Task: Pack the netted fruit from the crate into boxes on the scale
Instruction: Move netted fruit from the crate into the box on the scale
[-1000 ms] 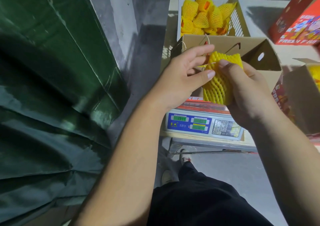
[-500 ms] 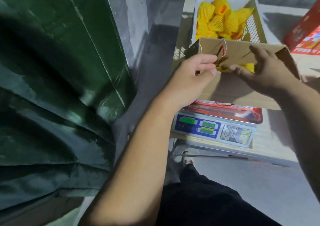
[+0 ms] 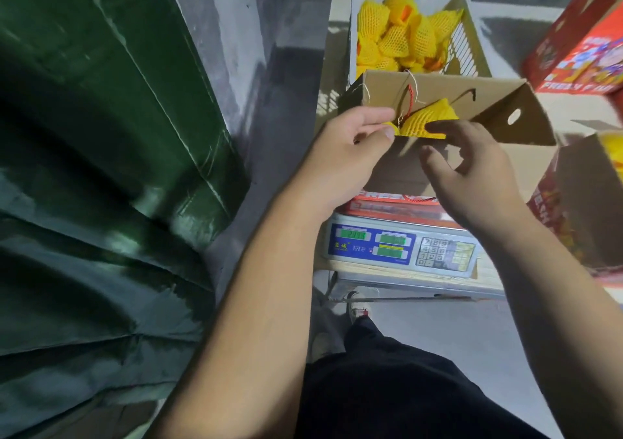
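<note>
Wooden tabletop [image 3: 404, 270] carries the scale [image 3: 401, 246]; my left grip [image 3: 350, 148] pinches netted fruit [image 3: 428, 120] at its two o'clock, right grip [image 3: 472, 169] released.

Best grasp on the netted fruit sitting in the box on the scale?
Take the netted fruit across its bulging middle, coming from above through the open top of the box. Its net tapers to a point at the far end, and the box walls block the sides.

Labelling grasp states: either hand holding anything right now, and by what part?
The left hand pinches the near left end of a netted fruit inside the box. The right hand is open, holding nothing.
</note>
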The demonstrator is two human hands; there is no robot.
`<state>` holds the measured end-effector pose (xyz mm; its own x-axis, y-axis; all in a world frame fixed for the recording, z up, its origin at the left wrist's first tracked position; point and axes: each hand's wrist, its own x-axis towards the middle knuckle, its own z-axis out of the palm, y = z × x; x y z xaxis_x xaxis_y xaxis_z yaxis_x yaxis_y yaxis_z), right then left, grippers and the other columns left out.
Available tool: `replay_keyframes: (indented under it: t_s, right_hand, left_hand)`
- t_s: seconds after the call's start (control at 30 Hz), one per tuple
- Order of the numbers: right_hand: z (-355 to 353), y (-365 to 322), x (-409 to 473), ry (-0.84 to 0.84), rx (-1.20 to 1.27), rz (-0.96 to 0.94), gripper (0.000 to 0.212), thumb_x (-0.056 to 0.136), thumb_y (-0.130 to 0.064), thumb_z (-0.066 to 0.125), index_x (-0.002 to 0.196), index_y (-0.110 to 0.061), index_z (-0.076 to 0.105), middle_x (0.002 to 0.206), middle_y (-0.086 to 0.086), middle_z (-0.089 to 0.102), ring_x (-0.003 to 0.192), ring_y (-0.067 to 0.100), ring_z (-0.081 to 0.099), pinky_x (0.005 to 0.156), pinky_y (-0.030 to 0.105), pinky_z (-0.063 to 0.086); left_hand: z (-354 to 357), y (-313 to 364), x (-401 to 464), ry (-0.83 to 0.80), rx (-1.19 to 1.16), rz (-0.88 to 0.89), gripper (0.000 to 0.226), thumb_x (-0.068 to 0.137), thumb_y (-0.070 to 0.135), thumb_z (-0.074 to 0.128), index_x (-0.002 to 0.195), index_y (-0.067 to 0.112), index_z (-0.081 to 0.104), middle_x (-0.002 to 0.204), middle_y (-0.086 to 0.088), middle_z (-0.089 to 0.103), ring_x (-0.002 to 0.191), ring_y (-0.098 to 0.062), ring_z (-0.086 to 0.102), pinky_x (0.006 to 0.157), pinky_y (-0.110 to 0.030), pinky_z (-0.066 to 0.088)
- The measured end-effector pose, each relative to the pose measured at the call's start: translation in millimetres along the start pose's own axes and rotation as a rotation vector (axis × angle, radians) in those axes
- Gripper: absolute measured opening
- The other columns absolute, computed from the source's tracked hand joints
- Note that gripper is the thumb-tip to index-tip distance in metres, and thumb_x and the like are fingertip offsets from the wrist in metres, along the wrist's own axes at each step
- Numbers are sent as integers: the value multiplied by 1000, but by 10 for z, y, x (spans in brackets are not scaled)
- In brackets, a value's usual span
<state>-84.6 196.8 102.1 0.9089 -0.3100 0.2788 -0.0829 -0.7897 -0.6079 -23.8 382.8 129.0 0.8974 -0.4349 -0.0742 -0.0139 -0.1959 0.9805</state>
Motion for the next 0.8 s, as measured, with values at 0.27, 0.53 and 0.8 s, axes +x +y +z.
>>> replay_keyframes:
  t_s: [0.27, 0.53, 0.8]
  right_hand:
    - [37, -117, 23, -37, 120, 7, 27, 99, -31, 60, 122, -22, 69, 118, -5, 68, 112, 14, 59, 91, 21, 43]
    - [12, -185, 96, -87, 200, -7, 26, 102, -28, 59, 125, -21, 69, 118, -10, 69, 107, -2, 59, 84, -1, 37]
    - [-127, -78, 363, -69, 353, -9, 23, 100, -17, 61, 122, -21, 69, 116, -10, 70, 112, -1, 61, 83, 4, 42]
  left_hand:
    - [75, -34, 57, -21, 29, -3, 33, 105, 24, 57, 138, 24, 63, 128, 8, 69, 109, 7, 62, 80, -8, 52]
    - [102, -63, 125, 3, 6, 13, 33, 105, 23, 58, 138, 23, 64, 129, 7, 69, 114, 3, 62, 77, -2, 48]
    - [342, 38, 437, 60, -24, 53, 28, 106, 20, 55, 129, 28, 68, 120, 12, 72, 111, 5, 64, 95, -17, 49]
